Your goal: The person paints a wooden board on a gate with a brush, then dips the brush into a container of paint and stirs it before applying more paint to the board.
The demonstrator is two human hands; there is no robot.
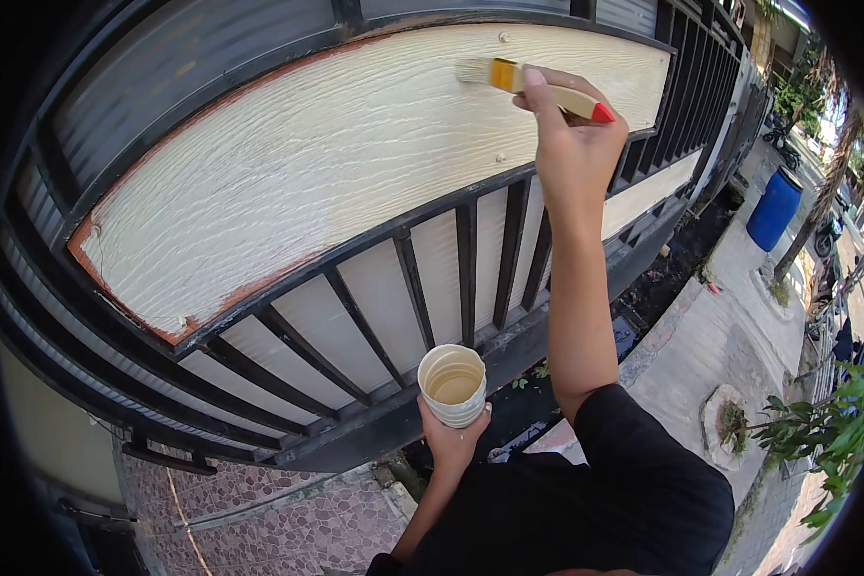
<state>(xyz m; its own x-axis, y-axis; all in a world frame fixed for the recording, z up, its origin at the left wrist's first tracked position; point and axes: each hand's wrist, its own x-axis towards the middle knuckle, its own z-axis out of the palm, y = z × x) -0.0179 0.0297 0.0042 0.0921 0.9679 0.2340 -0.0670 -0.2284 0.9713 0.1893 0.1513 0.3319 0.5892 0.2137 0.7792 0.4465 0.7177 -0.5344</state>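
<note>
My right hand [574, 120] grips a paintbrush [505, 75] by its pale wooden handle, which ends in a red tip. The bristles rest against the upper right part of a cream wood-grain board [288, 144] fixed to a black metal fence. Reddish-brown shows along the board's left and lower edges. Lower down, my left hand [454, 440] is wrapped around a white ribbed cup [453, 384]. Cream-coloured paint sits inside the cup, and its open top faces up. Parts of the left fingers are hidden behind the cup.
Black fence bars [408, 288] run below the board. Beneath the fence lies a dark drain channel [677, 259]. A blue barrel [776, 208] stands on the concrete pavement to the right, with a leafy plant [816, 442] nearer me. Stone-patterned paving [278, 528] is at lower left.
</note>
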